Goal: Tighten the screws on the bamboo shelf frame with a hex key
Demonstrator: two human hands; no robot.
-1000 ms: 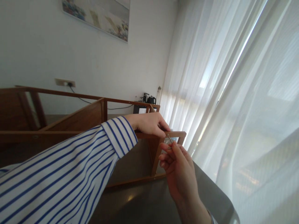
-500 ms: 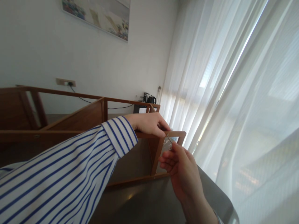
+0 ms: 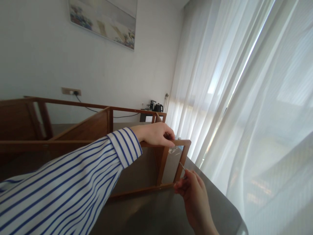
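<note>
A brown wooden frame (image 3: 163, 163) with several open compartments lies on a dark table (image 3: 146, 212). My left hand (image 3: 156, 134), in a blue-and-white striped sleeve, is closed on the frame's top rail near its right corner. My right hand (image 3: 192, 191) sits lower, beside the frame's bottom right corner, with its fingers pinched on a thin metal tool (image 3: 182, 166) like a small hex key. The tool's tip points up and left, clear of the wood.
Sheer white curtains (image 3: 244, 98) hang along the right, close to the table's rounded edge. A kettle (image 3: 157, 106) stands on a side table at the far wall. A wall socket with a cable (image 3: 70, 92) and a painting (image 3: 105, 19) are on the white wall.
My right hand has moved down and right with the tool, away from the frame's top corner to near its bottom corner. My left hand has kept its hold on the rail.
</note>
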